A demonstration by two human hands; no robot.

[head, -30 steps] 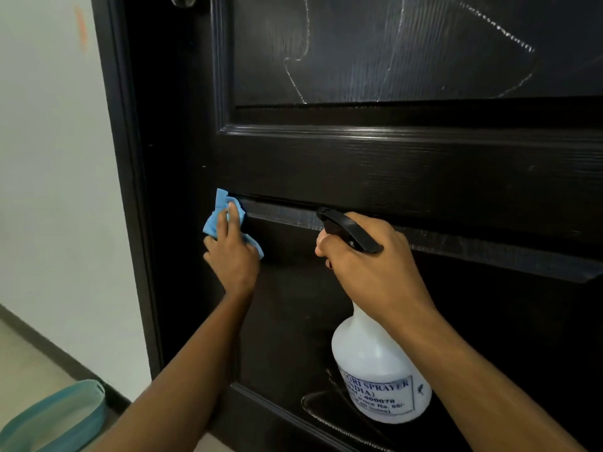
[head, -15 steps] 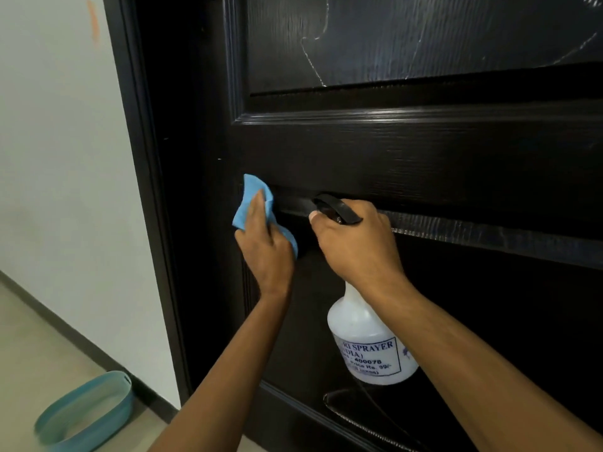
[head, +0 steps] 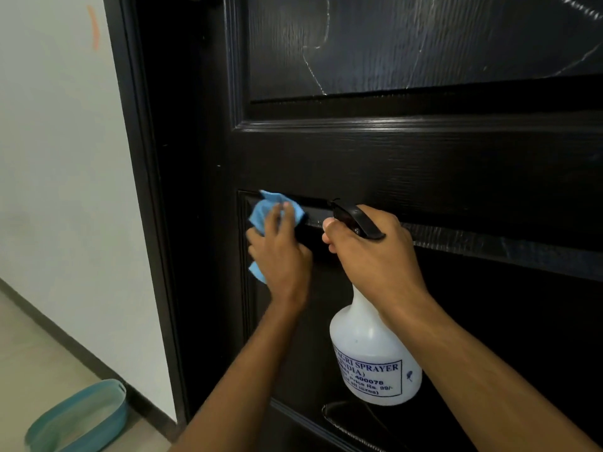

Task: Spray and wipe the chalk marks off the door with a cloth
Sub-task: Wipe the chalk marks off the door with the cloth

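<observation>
Shifted back left: left hand (head: 280, 252) pressing blue cloth (head: 267, 212) on door (head: 424, 164) at lower panel's top-left corner. Right hand (head: 372, 256) gripping spray bottle (head: 372, 357) just beside. Chalk marks (head: 313, 66) above, well apart.

Left arm: bare forearm rising from the lower centre edge, angled up and slightly right, wrist straight.
Left hand (head: 280, 252): back of hand toward the camera, fingers (head: 272, 220) extended upward and close together, lying flat on a blue cloth (head: 261, 213) against the door (head: 424, 164); thumb not visible.
Right arm: bare forearm entering from the lower right corner, angled up and left, wrist bent slightly downward.
Right hand (head: 375, 256): knuckles toward the camera, fingers curled round the neck of a spray bottle (head: 372, 357) just under its black head; thumb on the near left side. Hands near each other, not touching.
</observation>
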